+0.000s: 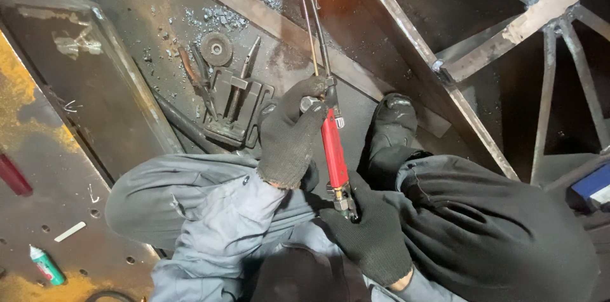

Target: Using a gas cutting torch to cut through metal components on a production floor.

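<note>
Head camera looked down on a red-handled cutting torch (333,149) held over dark trousers, its thin tubes reaching up toward a steel frame (445,80). The left hand (289,134), in a dark knit glove, was closed around the torch's valve end, while the gloved right hand (372,238) gripped its lower brass fitting. A grinding disc (216,48) lay near on the floor.
</note>
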